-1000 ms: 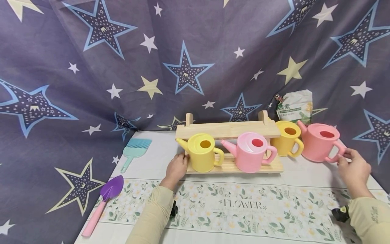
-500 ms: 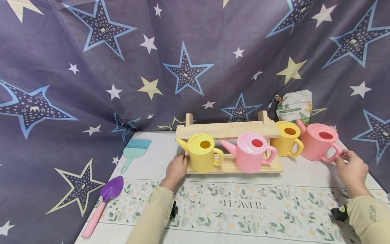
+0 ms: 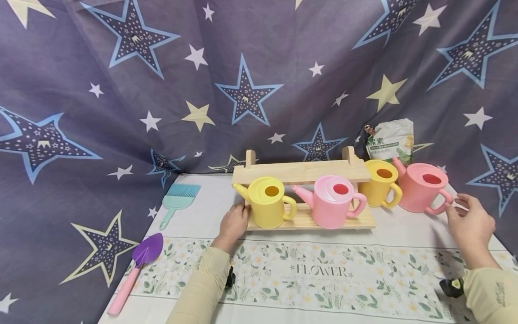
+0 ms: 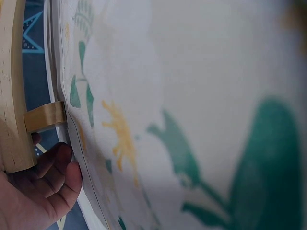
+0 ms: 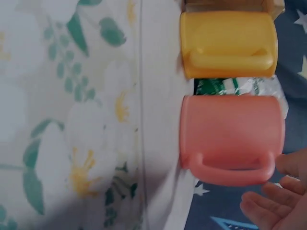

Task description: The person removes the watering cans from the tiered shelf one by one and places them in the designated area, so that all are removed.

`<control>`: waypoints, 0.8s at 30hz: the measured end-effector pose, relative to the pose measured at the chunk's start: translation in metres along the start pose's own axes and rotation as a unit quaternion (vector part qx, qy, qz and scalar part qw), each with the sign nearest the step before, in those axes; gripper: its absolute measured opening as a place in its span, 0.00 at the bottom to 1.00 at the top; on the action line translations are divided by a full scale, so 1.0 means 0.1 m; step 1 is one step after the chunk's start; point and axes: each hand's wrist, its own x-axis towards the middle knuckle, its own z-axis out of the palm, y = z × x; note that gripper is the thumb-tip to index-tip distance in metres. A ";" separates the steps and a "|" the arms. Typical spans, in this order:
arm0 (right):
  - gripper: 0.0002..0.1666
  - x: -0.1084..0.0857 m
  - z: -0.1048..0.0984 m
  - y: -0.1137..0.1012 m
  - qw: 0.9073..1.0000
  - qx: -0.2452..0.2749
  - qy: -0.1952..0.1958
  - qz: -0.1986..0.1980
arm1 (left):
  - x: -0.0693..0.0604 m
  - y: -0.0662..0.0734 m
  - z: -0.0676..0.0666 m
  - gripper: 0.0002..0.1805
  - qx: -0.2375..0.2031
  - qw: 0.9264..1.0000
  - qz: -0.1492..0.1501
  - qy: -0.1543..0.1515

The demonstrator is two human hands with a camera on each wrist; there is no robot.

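Observation:
My left hand (image 3: pixel 234 222) grips the left end of a two-tier wooden rack (image 3: pixel 303 172); in the left wrist view its curled fingers lie at the plank's end. A yellow watering can (image 3: pixel 267 204) and a light pink watering can (image 3: pixel 332 204) stand on the lower shelf. To the rack's right is a darker yellow watering can (image 3: pixel 376 184), with a coral pink watering can (image 3: pixel 421 186) beside it. My right hand (image 3: pixel 471 222) is at the coral can's handle, fingers spread and not wrapped round it. Whether the thumb touches the handle I cannot tell.
A white bag (image 3: pixel 391 141) with a clip stands behind the right-hand cans. At the left lie a teal brush (image 3: pixel 180 198) and a purple trowel (image 3: pixel 147 249) with a pink handle. A flower-printed cloth (image 3: pixel 315 288) covers the table; a star-patterned curtain (image 3: pixel 283 67) hangs behind.
The coral watering can has shifted slightly left, towards the darker yellow one. My right hand has loosened from its handle and drawn a little to the right. The left hand keeps its place.

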 end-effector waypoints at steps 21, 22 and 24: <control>0.20 -0.41 -0.05 -0.51 0.988 0.059 0.000 -0.145 | 0.01 0.00 0.01 0.26 0.010 1.000 -0.001 0.000; 0.19 -0.43 -0.04 -0.53 0.986 0.066 0.002 -0.156 | 0.01 0.00 0.01 0.26 0.011 1.000 -0.002 -0.001; 0.18 -0.47 -0.02 -0.57 0.981 0.078 0.002 -0.175 | 0.02 0.00 0.02 0.26 0.012 1.000 -0.005 -0.001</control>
